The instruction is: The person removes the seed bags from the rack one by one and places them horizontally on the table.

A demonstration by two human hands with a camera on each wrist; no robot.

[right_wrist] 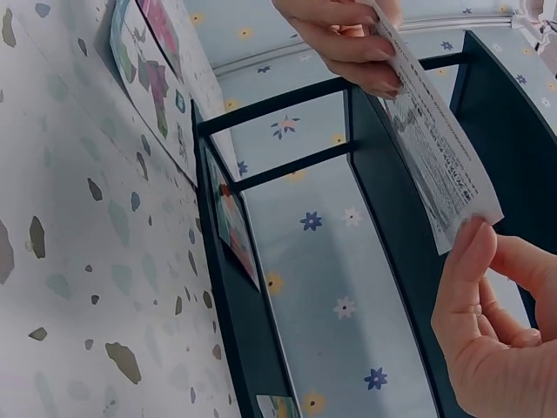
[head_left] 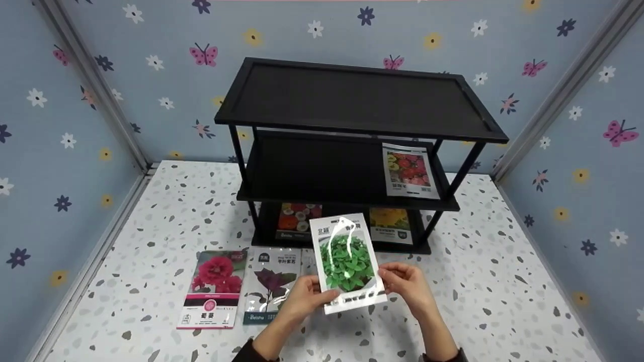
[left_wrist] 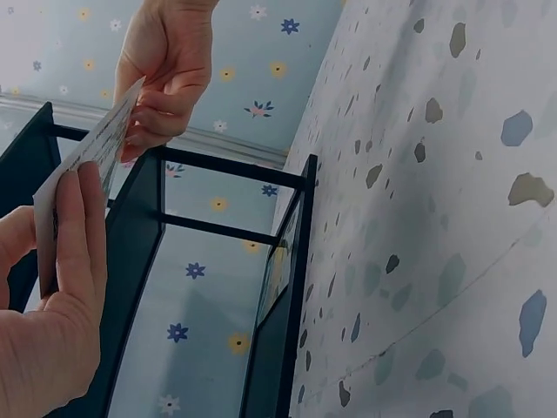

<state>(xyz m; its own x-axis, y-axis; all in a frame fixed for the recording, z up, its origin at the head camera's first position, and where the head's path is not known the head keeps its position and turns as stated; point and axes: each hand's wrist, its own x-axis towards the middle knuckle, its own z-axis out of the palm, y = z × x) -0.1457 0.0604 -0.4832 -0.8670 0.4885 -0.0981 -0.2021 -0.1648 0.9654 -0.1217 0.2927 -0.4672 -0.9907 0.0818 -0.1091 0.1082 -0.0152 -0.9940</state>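
A white seed packet [head_left: 348, 259] with a leafy green plant pictured on it is held up in front of the shelf, tilted slightly. My left hand [head_left: 304, 297] grips its lower left edge, the thumb lying on the front face. At the lower right edge, my right hand [head_left: 406, 285] pinches it between thumb and fingertips. In the right wrist view the printed back of the packet [right_wrist: 435, 152] shows between both hands. On the table to the left lie a packet with a pink flower [head_left: 214, 289] and one with a purple-leaved plant [head_left: 270, 284], partly behind my left hand.
A black three-tier shelf [head_left: 352, 100] stands at the back. Its middle tier bears a red-flower packet [head_left: 410, 171]. On the bottom tier are an orange-and-red flower packet [head_left: 297, 221] and a yellow one [head_left: 391, 224]. Flowered walls enclose the speckled white table [head_left: 503, 281].
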